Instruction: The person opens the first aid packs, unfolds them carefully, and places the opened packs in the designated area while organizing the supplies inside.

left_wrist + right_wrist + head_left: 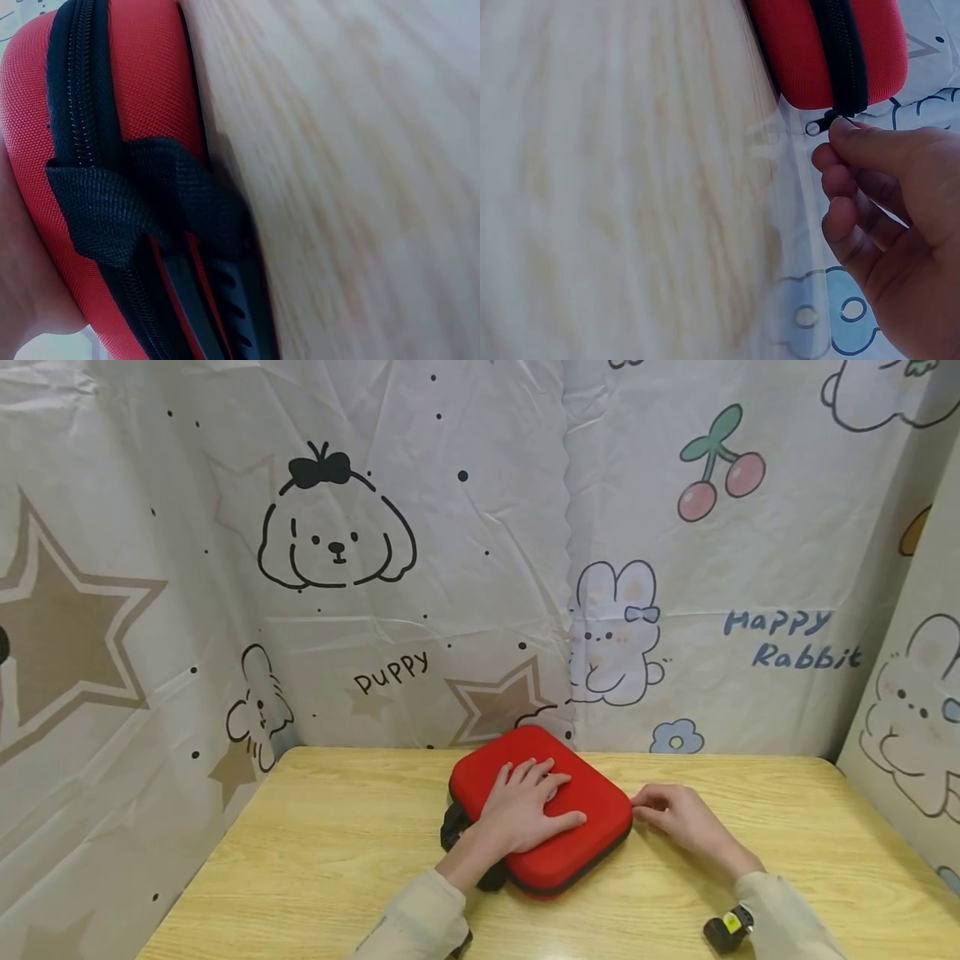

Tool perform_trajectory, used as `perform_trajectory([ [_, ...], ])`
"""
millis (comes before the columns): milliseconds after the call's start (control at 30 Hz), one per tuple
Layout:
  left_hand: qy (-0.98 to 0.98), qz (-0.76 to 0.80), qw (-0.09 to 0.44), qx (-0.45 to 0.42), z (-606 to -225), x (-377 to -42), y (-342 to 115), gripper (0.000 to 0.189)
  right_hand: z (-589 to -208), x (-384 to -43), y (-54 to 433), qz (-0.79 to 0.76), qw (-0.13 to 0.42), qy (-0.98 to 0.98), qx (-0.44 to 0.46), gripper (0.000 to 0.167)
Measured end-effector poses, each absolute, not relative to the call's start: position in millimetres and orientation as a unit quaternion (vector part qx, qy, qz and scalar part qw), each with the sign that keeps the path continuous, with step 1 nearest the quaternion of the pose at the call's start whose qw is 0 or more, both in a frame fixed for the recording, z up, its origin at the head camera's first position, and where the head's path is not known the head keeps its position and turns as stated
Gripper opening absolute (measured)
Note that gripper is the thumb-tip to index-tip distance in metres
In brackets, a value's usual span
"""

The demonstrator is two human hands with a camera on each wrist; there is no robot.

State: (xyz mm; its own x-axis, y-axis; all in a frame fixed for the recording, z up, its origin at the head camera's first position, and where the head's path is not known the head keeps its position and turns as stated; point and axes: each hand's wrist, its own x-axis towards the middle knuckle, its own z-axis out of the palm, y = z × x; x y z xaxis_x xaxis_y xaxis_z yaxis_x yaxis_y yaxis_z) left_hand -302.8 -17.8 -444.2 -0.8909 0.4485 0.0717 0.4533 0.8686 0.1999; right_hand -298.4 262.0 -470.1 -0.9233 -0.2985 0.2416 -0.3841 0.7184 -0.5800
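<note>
Left hand (528, 810) on closed red case (592, 795).

Over the head feed I can read two printed texts, both on the wrinkled, whitish sheet backdrop (495, 568): the black hand-style word "puppy" (392, 672), slanting upward below a black line-drawn dog's head with a bow (337, 550) — and, farther right, the blue lettering "Happy Rabbit" (795, 639), set on two lines beneath pink cartoon cherries (722, 472).
</note>
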Motion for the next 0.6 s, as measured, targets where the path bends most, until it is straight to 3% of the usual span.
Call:
perform_trajectory([
  [600, -0.965, -0.115, 0.016, -0.234, -442.2, -301.7, -17.5, 0.071, -466.0, -285.3, 270.3, 0.330, 0.027, -0.924, 0.190, 0.007],
])
